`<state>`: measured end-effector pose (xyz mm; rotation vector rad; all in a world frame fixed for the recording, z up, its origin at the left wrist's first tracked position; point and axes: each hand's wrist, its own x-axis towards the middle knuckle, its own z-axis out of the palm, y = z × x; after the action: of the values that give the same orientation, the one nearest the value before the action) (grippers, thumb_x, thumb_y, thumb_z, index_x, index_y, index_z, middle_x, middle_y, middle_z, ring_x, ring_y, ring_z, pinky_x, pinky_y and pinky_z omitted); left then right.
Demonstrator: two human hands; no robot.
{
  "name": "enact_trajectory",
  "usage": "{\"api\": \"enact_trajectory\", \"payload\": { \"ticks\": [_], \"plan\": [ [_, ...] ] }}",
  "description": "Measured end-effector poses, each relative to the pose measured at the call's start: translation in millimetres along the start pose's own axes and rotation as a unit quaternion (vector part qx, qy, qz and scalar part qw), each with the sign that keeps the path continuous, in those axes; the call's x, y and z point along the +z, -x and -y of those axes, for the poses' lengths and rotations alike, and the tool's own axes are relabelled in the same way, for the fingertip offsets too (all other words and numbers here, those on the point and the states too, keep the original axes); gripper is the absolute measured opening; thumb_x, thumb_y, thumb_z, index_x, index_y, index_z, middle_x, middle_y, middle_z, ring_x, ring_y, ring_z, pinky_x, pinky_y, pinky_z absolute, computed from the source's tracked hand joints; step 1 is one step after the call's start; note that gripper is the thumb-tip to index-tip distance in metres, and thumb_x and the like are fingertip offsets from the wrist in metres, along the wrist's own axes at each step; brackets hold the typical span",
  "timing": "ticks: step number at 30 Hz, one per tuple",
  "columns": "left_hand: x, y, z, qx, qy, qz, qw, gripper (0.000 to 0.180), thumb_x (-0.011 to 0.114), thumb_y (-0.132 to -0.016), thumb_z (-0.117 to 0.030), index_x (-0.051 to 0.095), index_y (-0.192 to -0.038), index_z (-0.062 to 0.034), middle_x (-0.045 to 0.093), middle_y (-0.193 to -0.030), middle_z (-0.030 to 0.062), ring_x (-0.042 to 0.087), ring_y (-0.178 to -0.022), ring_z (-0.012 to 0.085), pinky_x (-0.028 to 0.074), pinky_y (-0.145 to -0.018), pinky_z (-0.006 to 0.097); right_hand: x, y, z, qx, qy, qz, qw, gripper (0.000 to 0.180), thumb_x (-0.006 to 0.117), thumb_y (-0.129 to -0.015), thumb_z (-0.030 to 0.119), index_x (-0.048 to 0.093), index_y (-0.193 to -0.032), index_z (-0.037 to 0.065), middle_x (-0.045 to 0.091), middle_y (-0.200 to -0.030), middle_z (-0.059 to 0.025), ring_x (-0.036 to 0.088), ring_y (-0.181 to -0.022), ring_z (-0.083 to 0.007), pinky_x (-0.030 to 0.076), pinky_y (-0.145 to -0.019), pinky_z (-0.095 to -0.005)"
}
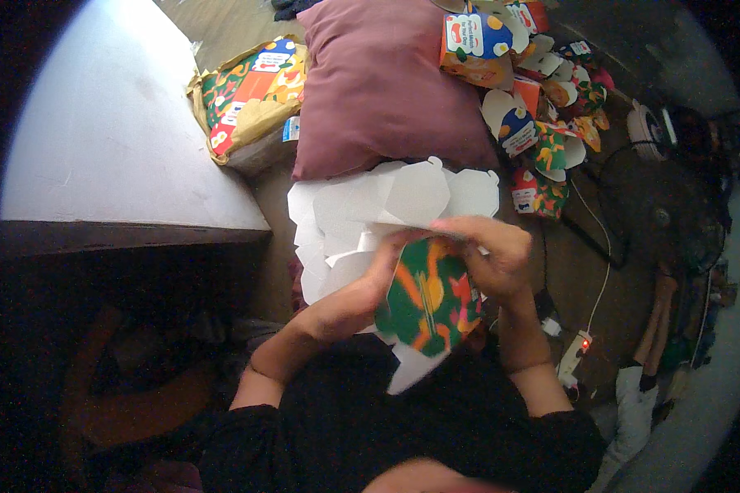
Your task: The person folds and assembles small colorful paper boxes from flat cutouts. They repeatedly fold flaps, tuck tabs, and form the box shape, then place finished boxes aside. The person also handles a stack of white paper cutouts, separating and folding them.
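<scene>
A partly folded paper food carton (pixel 429 297), green with orange, yellow and pink shapes, is held between my two hands close to my body. My left hand (pixel 355 302) grips its left side, fingers curled behind the upper edge. On the upper right, my right hand (pixel 501 253) closes round the carton's edge, thumb and fingers bent; it is slightly blurred. A white flap (pixel 415 368) sticks out at the bottom. Just beyond my hands lie several flat white carton blanks (pixel 337 209), overlapping, plain side up. The carton's far side is hidden by my hands.
A mauve pillow (pixel 386 90) lies beyond the blanks. Several folded cartons (pixel 518 123) are heaped at the far right. Torn brown paper wraps printed blanks (pixel 251 94) at the far left, near a white tabletop (pixel 131 140). A power strip (pixel 574 357) with a cable lies right.
</scene>
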<state>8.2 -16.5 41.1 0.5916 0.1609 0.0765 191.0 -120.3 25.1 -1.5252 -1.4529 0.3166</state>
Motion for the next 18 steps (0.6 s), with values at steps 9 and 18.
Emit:
{"api": "enact_trajectory", "payload": {
  "ticks": [9, 18],
  "plan": [
    [-7.3, 2.5, 1.7, -0.094, -0.074, -0.134, 0.984, 0.05, 0.064, -0.087, -0.02, 0.043, -0.128, -0.0018, 0.058, -0.116, 0.0084, 0.058, -0.101, 0.0164, 0.046, -0.09, 0.029, -10.1, 6.7, 8.7, -0.146, 0.125, -0.103, 0.976, 0.031, 0.067, -0.071, 0.006, 0.069, -0.102, 0.008, 0.068, -0.091, -0.013, 0.067, -0.069, -0.0215, 0.054, -0.059, -0.0298],
    [-6.0, 0.8, 4.8, -0.091, -0.022, -0.076, 0.993, 0.046, 0.063, -0.087, -0.014, 0.044, -0.127, -0.0012, 0.058, -0.115, 0.0089, 0.057, -0.103, 0.0171, 0.047, -0.088, 0.029, -33.7, 0.6, 10.1, -0.169, 0.116, 0.049, 0.977, 0.022, 0.071, -0.072, 0.012, 0.069, -0.093, 0.005, 0.069, -0.088, -0.0155, 0.068, -0.071, -0.0236, 0.054, -0.059, -0.0297]
  ]
}}
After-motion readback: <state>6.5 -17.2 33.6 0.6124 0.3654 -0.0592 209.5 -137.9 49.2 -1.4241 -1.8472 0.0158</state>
